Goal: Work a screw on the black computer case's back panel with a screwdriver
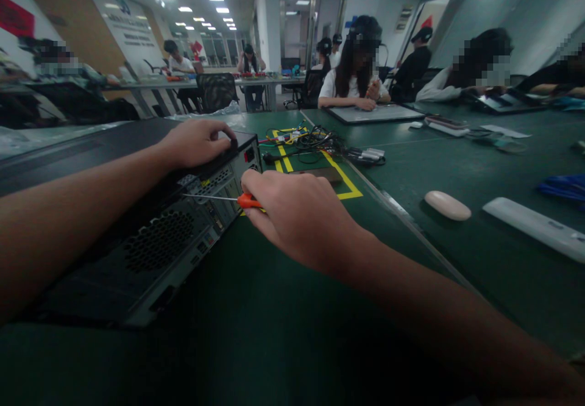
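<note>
A black computer case lies on its side at the left, its grey rear panel with a round vent facing me. My left hand rests on the top of the case near the far rear corner, fingers loosely bent and holding nothing. In my right hand is a screwdriver, gripped by its orange handle. The thin shaft points left along the rear panel. Its tip is close to the panel's upper edge by the expansion slots; I cannot tell whether it touches a screw.
A tangle of cables lies beyond the case, near yellow tape on the green table. To the right are a pale mouse and a white bar-shaped object. Several people sit at tables farther back.
</note>
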Demonstrator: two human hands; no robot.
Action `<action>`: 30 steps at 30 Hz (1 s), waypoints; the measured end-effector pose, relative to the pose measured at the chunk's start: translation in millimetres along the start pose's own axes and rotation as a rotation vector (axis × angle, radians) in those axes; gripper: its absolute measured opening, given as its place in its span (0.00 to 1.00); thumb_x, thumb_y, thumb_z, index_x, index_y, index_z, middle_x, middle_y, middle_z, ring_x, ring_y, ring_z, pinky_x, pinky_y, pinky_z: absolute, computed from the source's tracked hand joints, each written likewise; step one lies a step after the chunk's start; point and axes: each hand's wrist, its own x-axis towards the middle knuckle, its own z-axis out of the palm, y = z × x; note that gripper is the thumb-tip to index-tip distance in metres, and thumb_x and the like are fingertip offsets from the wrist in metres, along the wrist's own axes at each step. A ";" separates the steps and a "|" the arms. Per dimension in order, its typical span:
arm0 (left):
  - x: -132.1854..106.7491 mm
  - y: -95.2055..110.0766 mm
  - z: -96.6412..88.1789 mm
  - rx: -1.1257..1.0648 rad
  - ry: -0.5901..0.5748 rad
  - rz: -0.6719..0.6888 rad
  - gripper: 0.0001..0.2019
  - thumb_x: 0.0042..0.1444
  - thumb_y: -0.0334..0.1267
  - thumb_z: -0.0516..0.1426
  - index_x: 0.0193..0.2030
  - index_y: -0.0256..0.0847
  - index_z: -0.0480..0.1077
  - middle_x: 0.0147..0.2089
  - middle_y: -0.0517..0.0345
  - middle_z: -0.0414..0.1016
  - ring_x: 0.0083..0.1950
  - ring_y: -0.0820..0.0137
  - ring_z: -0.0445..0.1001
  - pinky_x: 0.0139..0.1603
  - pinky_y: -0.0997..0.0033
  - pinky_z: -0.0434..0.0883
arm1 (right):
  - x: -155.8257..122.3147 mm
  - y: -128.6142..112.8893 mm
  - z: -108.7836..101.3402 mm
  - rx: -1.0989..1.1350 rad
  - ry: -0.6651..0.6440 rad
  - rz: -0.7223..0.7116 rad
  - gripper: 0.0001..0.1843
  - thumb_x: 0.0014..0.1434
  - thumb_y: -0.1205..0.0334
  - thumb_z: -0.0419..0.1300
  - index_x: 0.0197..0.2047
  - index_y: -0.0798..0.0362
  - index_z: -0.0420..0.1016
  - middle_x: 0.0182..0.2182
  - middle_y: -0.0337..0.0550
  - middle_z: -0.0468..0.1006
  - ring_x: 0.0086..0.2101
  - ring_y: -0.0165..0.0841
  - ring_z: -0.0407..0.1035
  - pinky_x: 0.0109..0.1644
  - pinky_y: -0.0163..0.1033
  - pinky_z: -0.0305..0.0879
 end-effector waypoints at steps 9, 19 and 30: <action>1.2 -2.7 0.9 -0.002 -0.004 0.001 0.25 0.64 0.46 0.56 0.61 0.40 0.83 0.36 0.51 0.78 0.40 0.58 0.73 0.44 0.57 0.65 | -1.6 0.7 1.5 0.004 0.027 -0.006 0.11 0.77 0.57 0.58 0.53 0.53 0.79 0.45 0.47 0.87 0.43 0.42 0.82 0.33 0.44 0.50; -1.4 1.2 -1.1 0.005 -0.013 0.013 0.26 0.65 0.46 0.54 0.61 0.35 0.83 0.38 0.50 0.78 0.39 0.60 0.73 0.44 0.58 0.65 | -2.2 -0.3 1.0 0.019 0.020 -0.006 0.15 0.79 0.55 0.56 0.48 0.54 0.81 0.44 0.48 0.86 0.41 0.43 0.81 0.32 0.45 0.51; -0.2 1.7 -2.0 0.016 -0.021 -0.003 0.26 0.64 0.45 0.55 0.62 0.36 0.83 0.38 0.51 0.78 0.38 0.59 0.73 0.43 0.57 0.67 | -1.4 0.5 2.9 0.034 0.023 -0.012 0.14 0.77 0.60 0.55 0.62 0.50 0.74 0.44 0.45 0.87 0.41 0.43 0.83 0.32 0.43 0.51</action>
